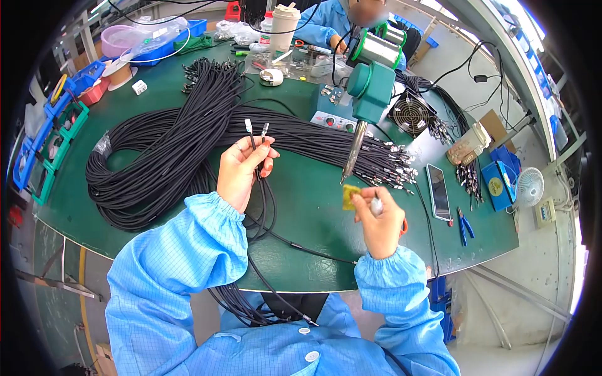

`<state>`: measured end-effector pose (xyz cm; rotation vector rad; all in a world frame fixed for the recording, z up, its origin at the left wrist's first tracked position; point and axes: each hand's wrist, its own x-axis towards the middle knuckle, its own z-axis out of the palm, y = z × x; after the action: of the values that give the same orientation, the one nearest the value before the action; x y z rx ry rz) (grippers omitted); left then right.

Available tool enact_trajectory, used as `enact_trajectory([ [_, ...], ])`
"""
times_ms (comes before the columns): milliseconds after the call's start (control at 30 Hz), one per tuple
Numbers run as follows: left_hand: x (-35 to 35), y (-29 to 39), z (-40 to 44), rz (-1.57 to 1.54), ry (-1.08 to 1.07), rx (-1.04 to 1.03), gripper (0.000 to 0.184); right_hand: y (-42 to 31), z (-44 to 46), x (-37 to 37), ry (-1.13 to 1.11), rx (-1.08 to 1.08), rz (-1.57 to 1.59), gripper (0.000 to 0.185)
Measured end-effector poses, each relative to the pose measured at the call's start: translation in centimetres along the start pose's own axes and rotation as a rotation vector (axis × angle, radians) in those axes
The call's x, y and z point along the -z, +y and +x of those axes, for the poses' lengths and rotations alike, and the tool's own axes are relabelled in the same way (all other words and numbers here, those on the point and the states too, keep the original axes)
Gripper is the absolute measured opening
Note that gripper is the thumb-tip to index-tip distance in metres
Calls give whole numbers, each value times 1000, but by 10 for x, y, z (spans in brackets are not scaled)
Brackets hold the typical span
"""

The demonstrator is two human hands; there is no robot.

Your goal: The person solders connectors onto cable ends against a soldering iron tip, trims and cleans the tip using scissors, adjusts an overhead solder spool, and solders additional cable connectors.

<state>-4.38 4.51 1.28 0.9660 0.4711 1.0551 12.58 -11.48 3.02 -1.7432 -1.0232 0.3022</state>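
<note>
My left hand [239, 168] is closed around two thin black cables [266, 200], whose metal-tipped ends stick up above the fingers. The cables loop down from it to the table edge and my lap. My right hand [381, 224] pinches a small yellow sponge [348, 199], and a whitish thing I cannot make out shows between its fingers. Just above the sponge is the tip of a soldering iron [355, 150], pointing down from a green holder [375, 91]. Whether tip and sponge touch, I cannot tell. An orange loop shows behind the right hand.
Large bundles of black cable [157, 163] cover the left and middle of the green table [307, 250]. To the right are a fan [411, 114], a phone [438, 191], blue pliers [464, 227] and a cup [469, 143]. Solder spools [379, 49] stand at the back, near another person's sleeve [326, 25].
</note>
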Motion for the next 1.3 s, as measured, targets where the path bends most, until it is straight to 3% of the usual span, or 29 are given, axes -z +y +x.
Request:
enact_trajectory([
  [100, 0, -2, -1, 41, -13, 3, 19, -11, 5, 1, 123, 241, -229, 11],
  [300, -3, -2, -3, 46, -10, 48, 19, 1, -10, 2, 54, 219, -261, 13],
  [433, 0, -5, 0, -36, -27, 48, 17, 7, 2, 1, -23, 346, -502, 14],
  [500, 5, -1, 1, -26, -22, 75, 17, 19, -6, 18, -8, 352, -480, 14],
  [600, 1, -9, -2, -12, -7, 216, 18, 42, 17, 84, 261, 78, -472, 14],
  [667, -10, -19, -3, 7, -74, 296, 19, 88, 34, 135, 127, 42, -732, 14],
  [733, -11, -19, 0, 40, -136, 365, 21, 92, 34, 152, 188, 30, -720, 14],
  [800, -4, -19, 1, 70, -163, 409, 21, 84, 43, 138, 205, 43, -679, 16],
  [933, -17, -28, -1, 81, -188, 494, 16, 47, 50, 92, 24, -348, 456, 19],
  [1033, -23, -33, -5, 130, -214, 529, 16, 38, 53, 54, -127, -355, 585, 19],
  [1100, -29, -37, -5, 161, -261, 561, 16, 46, 58, 37, -383, -391, 493, 21],
  [1300, -46, -46, -7, 262, -263, 589, 16, 46, 61, -2, -521, -514, 681, 15],
])
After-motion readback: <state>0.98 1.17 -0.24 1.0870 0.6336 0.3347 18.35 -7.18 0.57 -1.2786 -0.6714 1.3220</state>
